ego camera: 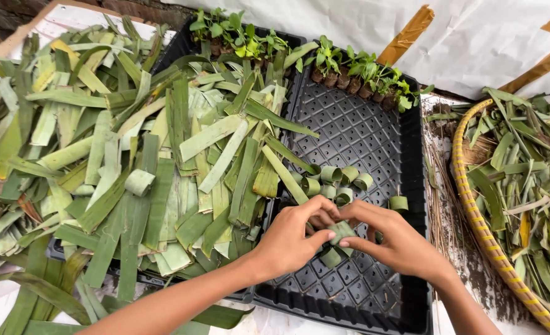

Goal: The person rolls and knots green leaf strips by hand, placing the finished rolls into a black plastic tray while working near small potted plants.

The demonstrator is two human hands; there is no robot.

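We are holding a green leaf strip (340, 232) between both hands, our left hand (290, 239) and right hand (399, 245) each closing a narrow grip on it over the black seedling tray (374, 142). We are keeping the curl snug, as on the rolled leaf rings (337, 180) just beyond the grip; the loose-strip pile (132, 155) is lying to its left.

The folded leaf strip (340, 232) is largely covered by the fingers of the left hand (290, 239) and right hand (399, 242), so its shape cannot be told. Both forearms run off the bottom edge. The cut leaf strips (132, 155) hide the left part of the black seedling tray (362, 136). At 3 o'clock the woven basket (473, 205) is cut by the right edge. At 12 o'clock, the seedlings' (349, 65) roots are too small to make out.
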